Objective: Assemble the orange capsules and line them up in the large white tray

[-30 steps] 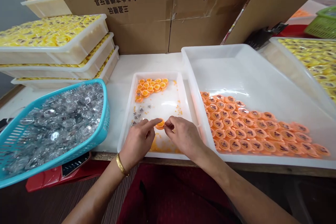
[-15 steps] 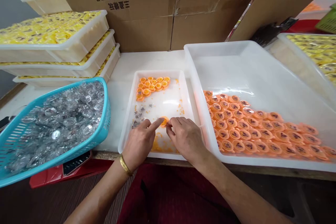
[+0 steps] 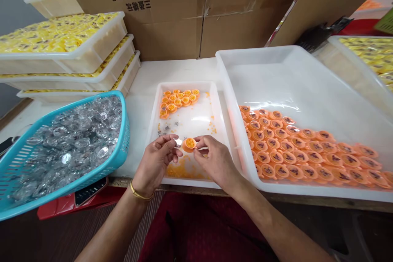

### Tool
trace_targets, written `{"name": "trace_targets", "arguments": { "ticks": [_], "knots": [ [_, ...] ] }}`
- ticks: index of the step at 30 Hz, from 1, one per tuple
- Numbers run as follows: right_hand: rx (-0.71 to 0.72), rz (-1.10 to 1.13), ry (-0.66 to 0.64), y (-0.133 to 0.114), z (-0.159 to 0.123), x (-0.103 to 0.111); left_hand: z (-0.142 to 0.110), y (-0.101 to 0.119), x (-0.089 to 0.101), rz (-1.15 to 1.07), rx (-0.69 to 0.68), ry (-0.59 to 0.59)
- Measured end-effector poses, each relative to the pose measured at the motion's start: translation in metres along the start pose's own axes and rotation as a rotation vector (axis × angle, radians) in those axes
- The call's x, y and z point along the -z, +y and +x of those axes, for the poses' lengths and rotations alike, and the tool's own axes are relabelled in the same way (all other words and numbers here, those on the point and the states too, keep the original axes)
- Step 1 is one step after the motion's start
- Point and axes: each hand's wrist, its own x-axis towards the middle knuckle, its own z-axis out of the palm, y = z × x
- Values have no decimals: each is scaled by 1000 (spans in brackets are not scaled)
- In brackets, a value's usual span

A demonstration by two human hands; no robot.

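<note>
Bright colours are popping on this white counter [image 3: 144, 73]
Cup [image 3: 189, 145] is showing orange, basket [image 3: 123, 144] is rocking turquoise, cardboard [image 3: 172, 35] is sporting black print on brown.

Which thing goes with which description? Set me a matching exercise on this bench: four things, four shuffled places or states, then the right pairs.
Things
1. Left hand
2. Cardboard
3. Blue basket
4. Right hand

Places or states
A. Heaped with clear pieces
B. Gripping an orange cup
C. Pinching a small shiny piece
D. Upright at the back of the white table

Pairs: 1-C, 2-D, 3-A, 4-B
</note>
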Motion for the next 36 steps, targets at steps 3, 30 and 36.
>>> {"name": "trace_targets", "arguments": {
  "ticks": [3,30,36],
  "knots": [
    [-64,172,-17,-2,-1,0,3,2,-7,-194,67,7],
    [-166,252,98,0,1,5,-1,-8,-12,-143,51,31],
    [-136,211,81,-2,1,5,7,-7,-12,-393,98,110]
  ]
}}
